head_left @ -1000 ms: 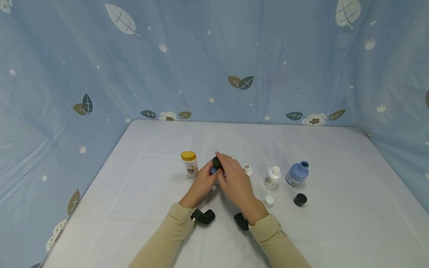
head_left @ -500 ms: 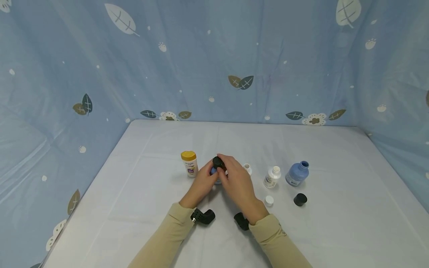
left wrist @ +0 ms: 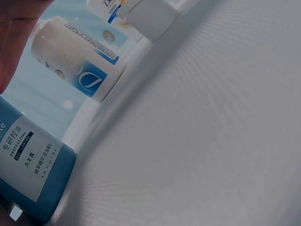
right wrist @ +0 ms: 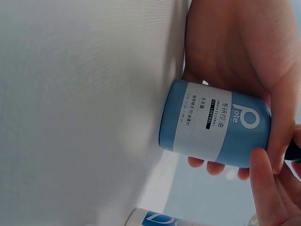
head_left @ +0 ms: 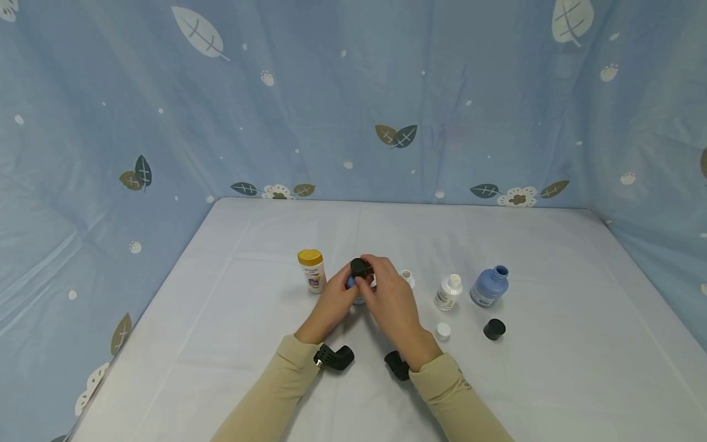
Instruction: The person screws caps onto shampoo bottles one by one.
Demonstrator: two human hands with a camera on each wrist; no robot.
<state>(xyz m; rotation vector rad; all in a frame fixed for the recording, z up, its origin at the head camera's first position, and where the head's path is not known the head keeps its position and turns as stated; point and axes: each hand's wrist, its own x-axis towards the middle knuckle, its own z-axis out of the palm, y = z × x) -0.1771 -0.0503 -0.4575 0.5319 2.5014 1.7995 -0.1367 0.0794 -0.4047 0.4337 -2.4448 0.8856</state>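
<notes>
A blue shampoo bottle (right wrist: 202, 125) with a pale label stands on the table between the two hands. The left hand (head_left: 333, 299) grips its body, fingers wrapped round the back in the right wrist view. At its top, the right hand (head_left: 391, 301) pinches a black cap (head_left: 359, 267) between thumb and fingers; how far the cap sits on the neck is hidden. Left of the hands stands a white bottle with a yellow cap (head_left: 311, 270). An open white bottle (head_left: 407, 277) is partly covered by the right hand.
Farther right stand another white bottle (head_left: 448, 293) and an uncapped blue bottle (head_left: 489, 287). In front of them lie a loose white cap (head_left: 443, 331) and a loose black cap (head_left: 494, 329). A patterned blue curtain (head_left: 353, 92) encloses the white table (head_left: 248, 368).
The right hand's fingers have shifted round the black cap, uncovering more of its top and moving slightly rightward. The left hand and the bottle stay in place.
</notes>
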